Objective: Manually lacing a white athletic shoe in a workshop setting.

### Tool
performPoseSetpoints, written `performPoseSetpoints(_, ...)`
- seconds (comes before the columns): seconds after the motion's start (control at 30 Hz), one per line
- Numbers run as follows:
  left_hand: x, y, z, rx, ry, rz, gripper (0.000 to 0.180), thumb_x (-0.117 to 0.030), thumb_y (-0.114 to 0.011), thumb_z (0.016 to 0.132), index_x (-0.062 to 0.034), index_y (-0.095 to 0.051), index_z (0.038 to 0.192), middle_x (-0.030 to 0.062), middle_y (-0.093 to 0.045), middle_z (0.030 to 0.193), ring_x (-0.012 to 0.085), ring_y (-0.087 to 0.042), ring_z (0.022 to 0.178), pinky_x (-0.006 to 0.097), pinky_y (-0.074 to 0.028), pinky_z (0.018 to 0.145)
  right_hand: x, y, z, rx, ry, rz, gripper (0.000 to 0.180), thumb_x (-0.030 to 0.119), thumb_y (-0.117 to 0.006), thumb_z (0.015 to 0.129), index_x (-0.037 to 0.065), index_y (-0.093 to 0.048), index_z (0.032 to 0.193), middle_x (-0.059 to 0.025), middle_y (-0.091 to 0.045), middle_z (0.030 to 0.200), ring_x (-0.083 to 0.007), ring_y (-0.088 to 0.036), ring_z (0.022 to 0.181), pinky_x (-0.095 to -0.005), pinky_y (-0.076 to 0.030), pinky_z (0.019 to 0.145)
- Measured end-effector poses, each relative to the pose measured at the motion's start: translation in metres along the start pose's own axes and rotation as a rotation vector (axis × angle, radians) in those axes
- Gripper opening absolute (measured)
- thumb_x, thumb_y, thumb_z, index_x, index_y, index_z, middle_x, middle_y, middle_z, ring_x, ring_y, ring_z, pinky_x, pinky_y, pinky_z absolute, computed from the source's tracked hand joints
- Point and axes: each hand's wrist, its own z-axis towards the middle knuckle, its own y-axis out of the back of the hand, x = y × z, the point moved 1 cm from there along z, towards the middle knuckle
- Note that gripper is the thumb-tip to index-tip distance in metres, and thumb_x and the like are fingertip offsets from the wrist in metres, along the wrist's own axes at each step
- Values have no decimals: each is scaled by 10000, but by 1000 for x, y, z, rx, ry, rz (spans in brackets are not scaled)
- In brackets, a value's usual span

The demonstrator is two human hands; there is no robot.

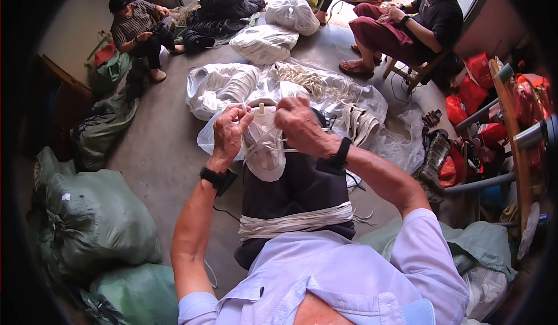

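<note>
A cream-white shoe upper (265, 163) rests over my dark-trousered lap, toe toward me, with white shoelace (264, 139) crossing its front. At its left edge my left hand (228, 130) is closed in a pinch on a lace, whose pale end sticks up past the fingertips. My right hand (305, 128) is curled closed at the upper's right side, knuckles up; lace runs from the eyelets toward it, and its fingertips are partly hidden. Across my thighs lies a bundle of loose white laces (296, 222).
Ahead lies a plastic sheet with stacked shoe uppers (232, 84) and a lace heap (302, 78). Filled green sacks (99, 214) stand at left. A wooden-edged rack (514, 145) and red bags (471, 98) are at right. Seated people (433, 22) work beyond, near white sacks (264, 43).
</note>
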Motion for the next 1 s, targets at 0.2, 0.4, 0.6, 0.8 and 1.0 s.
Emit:
performPoseSetpoints(0.2,-6,3,5,70,108,-146,202,-160,-734,886,18,-682,807,65,-708,979,140,-631,803,302,-490,741,-141,113,-62,-251,-519,-234,84,63,-666,853,-17,-651,839,-156,-621,896,-296,-632,847,-381,-495,744)
performPoseSetpoints(0.4,6,2,3,68,129,-185,187,-159,-716,911,18,-702,851,22,-684,1007,82,-581,795,249,-480,726,-237,218,-149,-350,-873,-498,177,181,-650,811,18,-701,766,-157,-699,782,-298,-685,790,-402,-535,768)
performPoseSetpoints(0.6,6,4,0,80,136,-139,202,-159,-716,912,19,-683,822,32,-684,995,75,-576,821,256,-479,730,-266,258,-208,-358,-952,-556,205,216,-668,825,24,-735,795,-138,-719,756,-251,-694,700,-371,-535,668)
performPoseSetpoints(0.8,-5,-22,0,-77,28,-133,230,-169,-764,851,-1,-657,966,88,-643,1141,183,-609,925,342,-505,790,-302,326,-277,-296,-1090,-694,251,238,-659,839,4,-733,787,-138,-710,718,-221,-676,649,-355,-518,634)
performPoseSetpoints(1.0,-18,-7,-71,-250,289,333,330,-268,-809,778,-34,-673,967,132,-660,929,298,-639,871,384,-508,794,-254,275,-251,-355,-1110,-460,208,192,-681,823,-10,-728,823,-131,-718,741,-215,-686,704,-339,-536,684)
